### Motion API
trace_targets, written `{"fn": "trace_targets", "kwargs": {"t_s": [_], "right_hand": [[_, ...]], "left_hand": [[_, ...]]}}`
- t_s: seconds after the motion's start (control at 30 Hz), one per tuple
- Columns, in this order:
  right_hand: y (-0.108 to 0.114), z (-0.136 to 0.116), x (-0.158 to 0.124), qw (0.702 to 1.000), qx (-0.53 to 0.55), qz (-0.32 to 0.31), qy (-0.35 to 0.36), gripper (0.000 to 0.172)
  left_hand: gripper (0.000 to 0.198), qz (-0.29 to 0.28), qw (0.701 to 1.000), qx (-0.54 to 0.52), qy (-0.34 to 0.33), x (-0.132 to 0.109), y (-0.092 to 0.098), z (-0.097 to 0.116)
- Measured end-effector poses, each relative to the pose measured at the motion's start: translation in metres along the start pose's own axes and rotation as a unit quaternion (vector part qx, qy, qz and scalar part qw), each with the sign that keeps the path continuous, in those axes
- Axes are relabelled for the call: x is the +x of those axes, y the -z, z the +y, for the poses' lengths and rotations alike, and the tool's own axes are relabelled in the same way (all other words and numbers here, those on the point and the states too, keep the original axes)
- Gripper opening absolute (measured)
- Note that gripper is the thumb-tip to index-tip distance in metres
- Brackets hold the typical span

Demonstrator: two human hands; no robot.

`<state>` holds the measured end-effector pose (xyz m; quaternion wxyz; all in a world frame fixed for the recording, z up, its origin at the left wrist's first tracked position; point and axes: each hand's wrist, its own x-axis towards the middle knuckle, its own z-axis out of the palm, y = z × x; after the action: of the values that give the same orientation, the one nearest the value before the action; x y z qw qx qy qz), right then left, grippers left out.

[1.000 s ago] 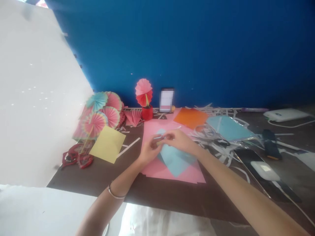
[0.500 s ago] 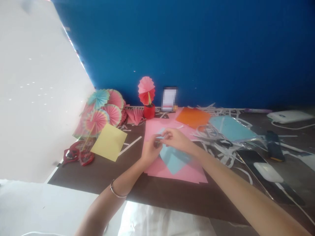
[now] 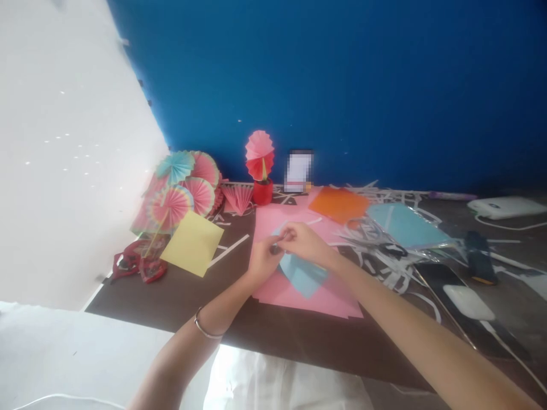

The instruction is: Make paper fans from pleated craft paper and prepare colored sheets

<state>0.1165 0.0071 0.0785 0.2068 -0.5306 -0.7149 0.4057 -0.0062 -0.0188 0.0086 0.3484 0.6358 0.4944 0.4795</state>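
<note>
My left hand (image 3: 265, 256) and my right hand (image 3: 297, 239) meet above a light blue sheet of paper (image 3: 305, 278), their fingers closed in pinches at its far part. The blue sheet looks slightly curved, its near corner pointing toward me. Between the fingertips the exact grip is hidden, and a small dark patch there cannot be made out. Beneath lie several pink sheets (image 3: 273, 293). Left of them is a yellow square sheet (image 3: 193, 244).
Folded paper fans (image 3: 183, 191) crowd the back left, near red scissors (image 3: 141, 263). A red pot (image 3: 262, 192) holds a paper flower. Rightward are orange paper (image 3: 339, 205), white paper strips (image 3: 387, 265), packaged blue paper (image 3: 405, 225), a phone (image 3: 440, 279) and a white case (image 3: 469, 302).
The blue sheet looks more curved and narrower under my hands. Both hands stay together with small finger movements. The whole view has shifted slightly.
</note>
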Motion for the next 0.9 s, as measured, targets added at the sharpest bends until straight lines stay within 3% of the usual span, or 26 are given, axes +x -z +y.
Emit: {"fn": "trace_targets", "kwargs": {"t_s": [0.43, 0.9], "right_hand": [[-0.005, 0.0, -0.006, 0.996, -0.075, 0.011, 0.046, 0.004], [0.0, 0.008, -0.009, 0.994, -0.094, 0.004, 0.047, 0.007]], "left_hand": [[0.011, -0.046, 0.996, -0.048, 0.064, 0.003, 0.001, -0.01], [0.016, -0.043, 0.997, -0.034, 0.051, 0.003, 0.002, -0.012]]}}
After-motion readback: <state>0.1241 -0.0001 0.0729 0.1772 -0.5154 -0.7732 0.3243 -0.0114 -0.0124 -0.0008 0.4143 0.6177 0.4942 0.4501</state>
